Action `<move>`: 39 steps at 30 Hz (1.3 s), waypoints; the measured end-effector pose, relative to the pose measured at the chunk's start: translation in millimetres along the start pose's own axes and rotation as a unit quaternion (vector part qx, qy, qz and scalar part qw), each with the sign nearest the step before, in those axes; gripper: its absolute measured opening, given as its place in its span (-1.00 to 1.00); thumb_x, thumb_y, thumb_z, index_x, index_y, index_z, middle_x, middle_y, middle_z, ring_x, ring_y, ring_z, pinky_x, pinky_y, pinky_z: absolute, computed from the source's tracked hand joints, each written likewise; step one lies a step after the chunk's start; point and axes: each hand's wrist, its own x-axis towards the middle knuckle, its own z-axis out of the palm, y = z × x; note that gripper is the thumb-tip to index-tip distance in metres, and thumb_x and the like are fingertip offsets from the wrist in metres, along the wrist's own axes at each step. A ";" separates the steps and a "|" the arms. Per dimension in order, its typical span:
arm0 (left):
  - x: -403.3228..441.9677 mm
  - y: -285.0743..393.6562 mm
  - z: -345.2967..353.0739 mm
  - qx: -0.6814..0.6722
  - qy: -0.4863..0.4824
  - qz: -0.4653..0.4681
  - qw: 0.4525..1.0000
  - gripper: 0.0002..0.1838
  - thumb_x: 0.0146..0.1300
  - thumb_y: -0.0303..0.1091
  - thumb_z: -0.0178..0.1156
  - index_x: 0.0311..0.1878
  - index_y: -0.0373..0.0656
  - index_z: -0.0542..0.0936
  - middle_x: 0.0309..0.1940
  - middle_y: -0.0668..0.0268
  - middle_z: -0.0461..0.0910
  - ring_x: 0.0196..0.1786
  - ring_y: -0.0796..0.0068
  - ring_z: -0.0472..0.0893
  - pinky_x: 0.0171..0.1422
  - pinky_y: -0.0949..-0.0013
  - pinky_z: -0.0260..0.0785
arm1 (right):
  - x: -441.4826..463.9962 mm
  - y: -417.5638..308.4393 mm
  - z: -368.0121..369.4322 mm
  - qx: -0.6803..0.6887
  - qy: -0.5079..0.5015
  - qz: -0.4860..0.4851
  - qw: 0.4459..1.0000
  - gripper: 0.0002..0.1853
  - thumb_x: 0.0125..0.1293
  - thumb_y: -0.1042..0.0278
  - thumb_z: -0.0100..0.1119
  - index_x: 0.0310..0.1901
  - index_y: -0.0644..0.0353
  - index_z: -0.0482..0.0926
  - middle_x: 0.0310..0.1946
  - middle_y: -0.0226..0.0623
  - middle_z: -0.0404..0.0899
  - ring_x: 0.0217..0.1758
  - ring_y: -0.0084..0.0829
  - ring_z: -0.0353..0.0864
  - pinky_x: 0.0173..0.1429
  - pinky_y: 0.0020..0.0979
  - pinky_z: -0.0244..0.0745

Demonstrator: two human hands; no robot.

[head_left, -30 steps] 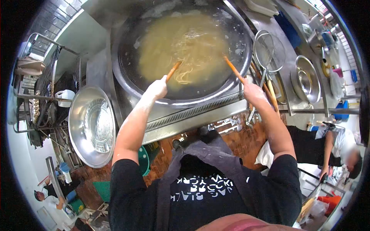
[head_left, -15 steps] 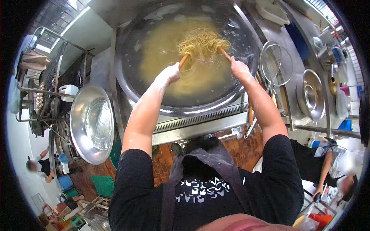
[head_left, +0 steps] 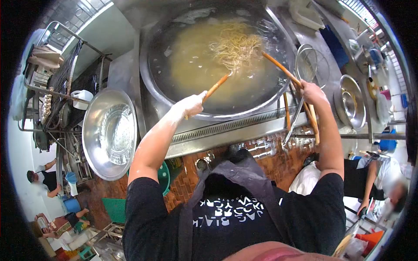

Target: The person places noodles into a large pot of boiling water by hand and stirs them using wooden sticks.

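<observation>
Over the near side of the big dark pan (head_left: pixel 154 82), head view: your left hand (head_left: pixel 191 105) is closed around the left stick (head_left: pixel 216 86), angled forward over the cloudy yellow liquid (head_left: pixel 191 61). Tip sits at the near end of the noodles (head_left: pixel 237 47), by a trailing strand.

Your right hand (head_left: pixel 313 93) is just outside the pan's right rim, clamped on the right stick (head_left: pixel 281 66). That one slants forward-left across the rim, tip just beside the right edge of the noodles. Your hands are well apart, one stick each.

Noodles are in the pan, bunched loosely at the liquid surface, right of center. Can't tell how much lies under.

Right of the pan, close to your right hand: wire strainer (head_left: pixel 312 67), its handle pointing back toward you. More wooden sticks (head_left: pixel 287 112) near that handle. Further right, a wide metal bowl (head_left: pixel 358 89) with a smaller one inside.

On your left, a large shiny metal basin (head_left: pixel 109 135), tilted in view, white jug (head_left: pixel 82 100) behind it. Slotted steel edge (head_left: pixel 222 127) runs along the pan's near side, wet brown tile floor (head_left: pixel 272 161) below. Far right, a co-worker's hand (head_left: pixel 363 206), well apart from yours.
</observation>
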 end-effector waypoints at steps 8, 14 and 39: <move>-88.5 -35.4 28.7 -0.092 0.011 0.064 0.994 -0.24 0.24 -0.43 0.21 0.50 -0.04 0.16 -0.09 -0.02 0.65 -0.09 0.14 0.67 0.04 0.16 0.51 | -137.8 -14.4 -62.9 -0.034 0.066 -0.016 0.997 -0.75 0.34 0.24 0.13 -0.04 0.17 0.54 -0.18 0.08 0.64 -0.04 0.11 0.62 0.06 0.05 0.47; -241.3 -104.1 -23.9 -0.161 0.044 0.037 0.985 -0.23 0.13 -0.40 0.33 0.45 -0.16 0.33 0.15 0.09 0.58 0.15 0.35 0.56 0.30 0.32 0.37 | -210.1 -65.0 -107.3 -0.049 0.102 -0.030 0.993 -0.74 0.35 0.29 0.12 0.03 0.14 0.52 -0.22 0.08 0.64 -0.08 0.15 0.60 0.01 0.10 0.44; 82.8 -57.2 -45.3 -0.025 0.145 -0.174 0.974 -0.49 0.51 -0.22 -0.35 0.36 -0.31 0.31 -0.06 -0.13 0.66 0.02 -0.09 0.66 0.13 -0.03 0.47 | 178.8 -200.1 136.6 0.099 0.036 -0.106 0.989 -0.52 0.52 0.21 -0.40 0.18 0.39 0.42 -0.12 0.11 0.69 -0.06 0.13 0.69 0.09 0.05 0.55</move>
